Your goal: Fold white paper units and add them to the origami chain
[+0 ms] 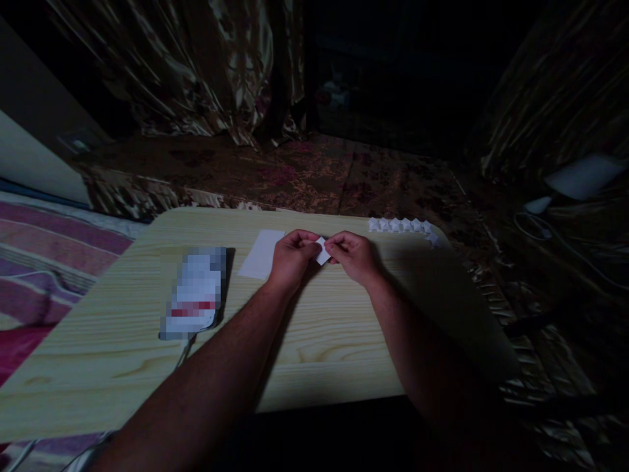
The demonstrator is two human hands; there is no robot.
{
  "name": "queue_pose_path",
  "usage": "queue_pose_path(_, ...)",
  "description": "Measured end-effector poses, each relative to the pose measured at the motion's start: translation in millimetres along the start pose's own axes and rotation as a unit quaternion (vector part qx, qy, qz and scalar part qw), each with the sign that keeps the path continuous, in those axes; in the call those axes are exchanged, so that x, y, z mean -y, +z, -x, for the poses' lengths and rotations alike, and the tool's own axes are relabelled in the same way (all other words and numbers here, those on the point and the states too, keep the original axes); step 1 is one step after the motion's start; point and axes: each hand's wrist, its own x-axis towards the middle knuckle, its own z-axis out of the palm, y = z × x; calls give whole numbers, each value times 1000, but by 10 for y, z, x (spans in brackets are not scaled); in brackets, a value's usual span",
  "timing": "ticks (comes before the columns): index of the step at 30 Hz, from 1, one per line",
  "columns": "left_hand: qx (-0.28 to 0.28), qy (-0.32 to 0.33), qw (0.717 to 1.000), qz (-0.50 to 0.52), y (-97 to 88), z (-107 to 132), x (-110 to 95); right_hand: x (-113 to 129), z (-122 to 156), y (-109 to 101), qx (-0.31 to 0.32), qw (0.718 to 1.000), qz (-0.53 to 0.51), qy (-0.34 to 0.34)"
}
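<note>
Row of small white folded-paper pieces (400, 225), apparently done, at pale wood-grain desk (339, 341)'s far right corner; small white paper square (322, 254), seemingly part-folded, pinched between left hand (291, 257) and right hand (352, 257); flat white paper rectangle (259, 254) alongside, apparently unused.

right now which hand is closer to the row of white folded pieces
Right. The right hand is to the near left of the row of white folded pieces, apart from it; the left hand is farther left, beside the white sheet.
</note>
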Motion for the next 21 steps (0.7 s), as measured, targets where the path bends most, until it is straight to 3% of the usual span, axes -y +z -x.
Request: queue_pose_path(21, 20, -18, 1000, 12, -12, -6, -25, 33, -9, -47, 43, 999, -20, 7)
